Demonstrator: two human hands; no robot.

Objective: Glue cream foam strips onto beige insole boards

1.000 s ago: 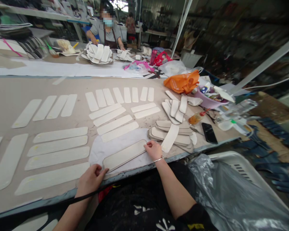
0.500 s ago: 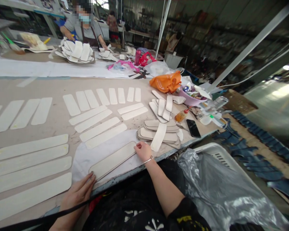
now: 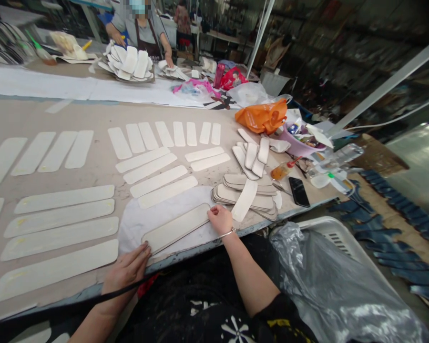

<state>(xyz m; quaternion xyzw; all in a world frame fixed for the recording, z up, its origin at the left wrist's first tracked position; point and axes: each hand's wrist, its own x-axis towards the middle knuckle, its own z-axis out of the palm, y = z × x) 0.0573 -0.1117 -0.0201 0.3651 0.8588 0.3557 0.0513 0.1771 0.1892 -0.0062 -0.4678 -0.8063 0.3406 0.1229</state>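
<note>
A long pale strip with rounded ends and a dark edge (image 3: 177,227) lies slantwise on a white sheet (image 3: 130,219) near the table's front edge. My right hand (image 3: 219,220) is closed, pinching the strip's far right end between thumb and fingertips. At its near left end is my left hand (image 3: 128,264), fingers together and fingertips pressed against the strip's end; its thumb is mostly hidden. Just beyond my right hand is a stack of similar strips (image 3: 229,194), with one loose strip (image 3: 245,200) lying across it.
Rows of pale strips (image 3: 62,231) cover the table's left and middle. To the right are a glue bottle (image 3: 284,169), a phone (image 3: 299,192), a purple basin (image 3: 303,148) and an orange bag (image 3: 262,116). A plastic-lined basket (image 3: 329,224) stands beside the table. Opposite, a co-worker (image 3: 146,38) handles pale pieces.
The camera view has shifted, so the table appears further right and slightly higher. Both my hands stay at the strip's two ends. The co-worker's hand has moved onto a small pile.
</note>
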